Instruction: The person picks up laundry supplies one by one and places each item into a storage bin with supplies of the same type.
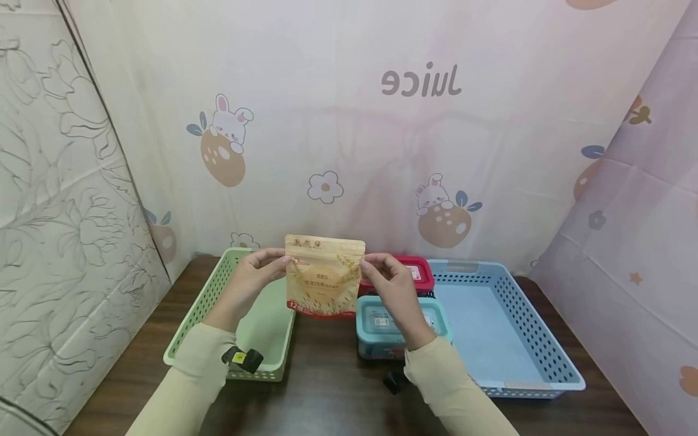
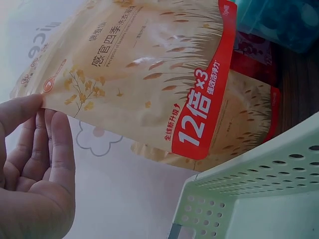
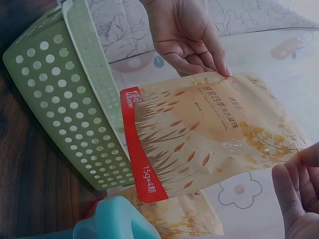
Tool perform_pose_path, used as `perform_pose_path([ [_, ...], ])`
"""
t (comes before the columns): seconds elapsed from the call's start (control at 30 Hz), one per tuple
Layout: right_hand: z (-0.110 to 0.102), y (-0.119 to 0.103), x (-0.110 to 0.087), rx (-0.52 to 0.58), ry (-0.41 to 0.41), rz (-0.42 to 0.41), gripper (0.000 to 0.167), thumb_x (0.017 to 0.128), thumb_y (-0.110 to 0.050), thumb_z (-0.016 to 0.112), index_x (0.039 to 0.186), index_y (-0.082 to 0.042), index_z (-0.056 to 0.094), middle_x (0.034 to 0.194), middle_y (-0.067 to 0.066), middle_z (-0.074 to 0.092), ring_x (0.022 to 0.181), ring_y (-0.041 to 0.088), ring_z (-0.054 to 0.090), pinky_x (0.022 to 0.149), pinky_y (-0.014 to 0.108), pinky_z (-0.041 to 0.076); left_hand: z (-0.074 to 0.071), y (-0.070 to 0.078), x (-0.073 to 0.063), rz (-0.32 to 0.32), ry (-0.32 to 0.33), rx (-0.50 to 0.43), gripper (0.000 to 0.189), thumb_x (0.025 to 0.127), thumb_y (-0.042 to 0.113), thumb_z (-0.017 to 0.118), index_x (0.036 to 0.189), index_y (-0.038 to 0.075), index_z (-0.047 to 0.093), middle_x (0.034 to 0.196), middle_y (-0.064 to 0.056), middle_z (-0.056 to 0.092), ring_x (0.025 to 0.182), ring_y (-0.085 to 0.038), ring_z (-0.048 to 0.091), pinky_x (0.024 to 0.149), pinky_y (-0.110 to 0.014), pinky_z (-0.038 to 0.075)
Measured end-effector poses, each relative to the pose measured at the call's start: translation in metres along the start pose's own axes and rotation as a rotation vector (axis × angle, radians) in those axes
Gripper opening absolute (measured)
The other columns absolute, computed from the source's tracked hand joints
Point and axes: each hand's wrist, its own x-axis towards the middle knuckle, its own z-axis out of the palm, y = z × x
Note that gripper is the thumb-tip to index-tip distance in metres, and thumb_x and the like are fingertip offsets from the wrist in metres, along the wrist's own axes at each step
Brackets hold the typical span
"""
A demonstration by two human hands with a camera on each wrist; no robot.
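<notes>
Left hand (image 1: 246, 287) and right hand (image 1: 397, 297): each grip pinches opposite side edge of cream pouch (image 1: 324, 280). Pouch upright, raised above worktop (image 1: 322, 387), printed front toward head camera. Green basket (image 1: 272, 324) at left; turquoise-lidded box (image 1: 376, 310), red-lidded box (image 1: 428, 281), blue basket (image 1: 474, 327) at right. Similar second pouch (image 2: 246, 112) behind, partly hidden.

Cream sleeves (image 1: 188, 381), black wrist gear (image 1: 252, 361) (yellow label (image 1: 239, 358), left)

The left basket (image 1: 269, 324) stands near the left edge of the worktop (image 1: 327, 387), the right basket (image 1: 480, 321) near its right edge. Between them, the front tub (image 1: 376, 327) sits before the rear tub (image 1: 423, 272). Left of these is a raised pouch (image 1: 324, 281), a second pouch (image 2: 244, 114) behind it.
</notes>
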Motion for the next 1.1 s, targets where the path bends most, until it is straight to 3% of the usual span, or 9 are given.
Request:
perform_pose_path([
  [0.27,0.009,0.0,0.005,0.008,0.009,-0.001,0.032,0.093,-0.033,0.073,0.115,-0.009,0.068,0.109,0.01,0.067,0.098,0.029,0.066,0.082,0.031,0.059,-0.007,0.003,0.0,-0.009,0.011,-0.004,0.042,0.099,0.023,0.066,0.127,-0.008,0.059,0.11,-0.004,0.069,0.104,-0.016,0.066,0.096,-0.03,0.052],
  [0.37,0.014,-0.001,0.008,0.01,0.008,-0.009,0.033,0.093,-0.033,0.074,0.115,-0.009,0.068,0.108,0.01,0.067,0.097,0.028,0.066,0.083,0.032,0.059,-0.011,0.006,0.0,-0.007,0.021,0.005,0.044,0.1,0.024,0.064,0.128,-0.009,0.057,0.111,-0.004,0.067,0.104,-0.014,0.065,0.095,-0.027,0.052],
  [0.6,0.026,-0.004,0.014,0.024,-0.017,-0.04,0.03,0.094,-0.031,0.073,0.114,-0.009,0.069,0.104,0.01,0.066,0.094,0.031,0.066,0.088,0.047,0.057,-0.022,0.011,-0.003,-0.001,0.049,0.032,0.049,0.102,0.025,0.062,0.133,-0.012,0.052,0.114,-0.003,0.063,0.103,-0.011,0.064,0.094,-0.023,0.051],
  [0.9,0.045,-0.005,0.021,0.078,-0.052,-0.07,0.029,0.094,-0.026,0.073,0.112,-0.003,0.069,0.101,0.013,0.066,0.094,0.037,0.065,0.085,0.044,0.059,-0.039,0.01,-0.007,-0.028,0.1,0.059,0.057,0.1,0.034,0.063,0.138,-0.007,0.051,0.121,-0.003,0.06,0.108,-0.01,0.062,0.095,-0.02,0.049],
  [1.1,0.059,-0.007,0.03,0.099,-0.077,-0.096,0.024,0.096,-0.023,0.071,0.11,-0.004,0.07,0.099,0.012,0.067,0.091,0.031,0.066,0.083,0.04,0.06,-0.05,0.012,-0.007,-0.011,0.137,0.026,0.057,0.098,0.035,0.065,0.137,-0.004,0.052,0.121,0.001,0.059,0.111,-0.009,0.06,0.095,-0.018,0.049],
])
